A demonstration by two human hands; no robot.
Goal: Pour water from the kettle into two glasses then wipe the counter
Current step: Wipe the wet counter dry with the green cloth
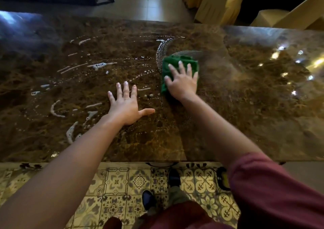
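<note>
A dark brown marble counter (245, 106) fills the view. A green cloth (175, 60) lies on it near the middle, and my right hand (183, 81) presses flat on the cloth with fingers spread. My left hand (125, 106) rests flat on the bare counter to the left of the cloth, fingers straight and spread. Streaks and beads of white foamy water (100, 65) cover the counter's left half, with a curved line of suds (160, 52) just left of the cloth. No kettle or glasses are in view.
The counter's near edge (105, 160) runs above a patterned tile floor (122, 181), where my shoes show. Beyond the far edge stand cloth-covered chairs (219, 4) at the top right. Light reflections glare on the counter's right side (289, 62).
</note>
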